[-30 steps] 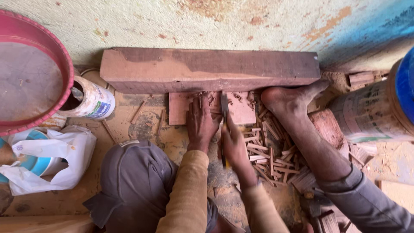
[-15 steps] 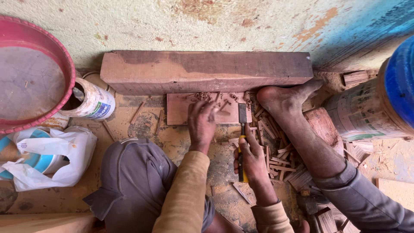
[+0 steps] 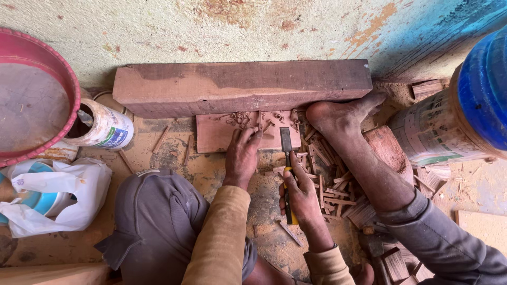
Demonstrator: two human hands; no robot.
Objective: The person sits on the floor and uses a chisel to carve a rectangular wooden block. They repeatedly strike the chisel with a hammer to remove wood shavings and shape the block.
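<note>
Left hand (image 3: 242, 157) flat, fingers spread on small reddish wooden board (image 3: 219, 133), right hand (image 3: 300, 191) grip wrapped around yellow-handled steel chisel (image 3: 287, 158), blade at board's edge, thick reddish timber beam (image 3: 243, 84) behind, dusty floor (image 3: 174, 163), wood offcuts (image 3: 332, 192), peeling wall (image 3: 211, 31).

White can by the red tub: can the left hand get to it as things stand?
Probably yes. The left hand rests on the flat reddish wood piece; only bare dusty floor with small chips lies between it and the white can.

A thick wooden beam (image 3: 243, 87) walled off the far side, a bare foot (image 3: 340, 117) and scattered wood strips (image 3: 332, 192) crowded the right, while bare floor (image 3: 158, 150) lay open leftward.
</note>
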